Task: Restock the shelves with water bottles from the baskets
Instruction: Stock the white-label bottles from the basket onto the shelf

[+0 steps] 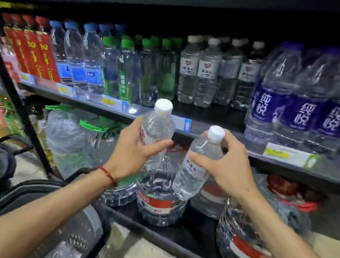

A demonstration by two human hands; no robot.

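Fingers [231, 145] on the right hand [232, 171] curl round the shoulder of a small white-capped water bottle [192, 178], thumb across the front. The left hand [133, 149] has the same wrapped grip on a second water bottle [158, 124], held a bit higher. Both are cap-up, just in front of the middle shelf edge [220, 135]. My guess is they're heading for the bare strip in front of the matching white-capped row [197, 72], so holding them upright means they can go straight in. The black basket [71, 220] sits low on the left, within easy reach.
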